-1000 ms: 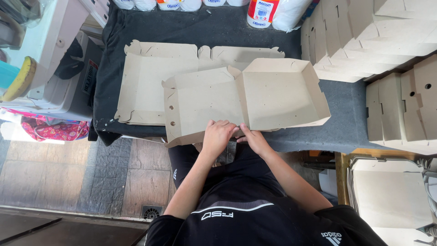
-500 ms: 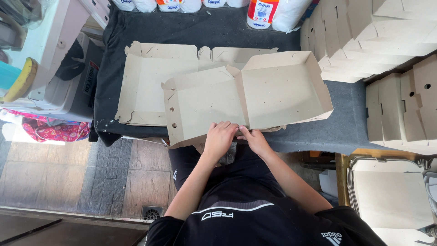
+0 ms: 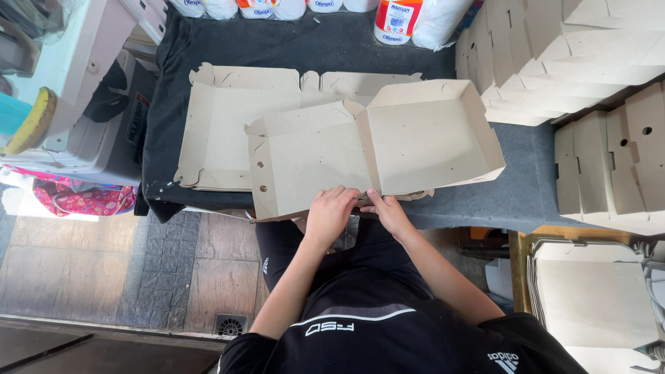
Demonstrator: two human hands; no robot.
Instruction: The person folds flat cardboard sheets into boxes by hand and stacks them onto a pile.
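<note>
Pinching the near edge of the half-folded tan cardboard box (image 3: 367, 149) with both hands (image 3: 331, 211) (image 3: 389, 212) together, we judge it light, thin, easily creased.

You stand at a counter (image 3: 533, 194) draped with a dark cloth (image 3: 291, 41), bright daylight falling evenly across it. To your left the floor (image 3: 90, 270) is grey-brown paving stone with a small square drain (image 3: 230, 323) set in it. A white plastic cabinet (image 3: 83, 131) stands beside the counter, a pink patterned bag (image 3: 76, 197) tucked below it. A wooden frame (image 3: 521, 266) shows under the counter's right end.
</note>
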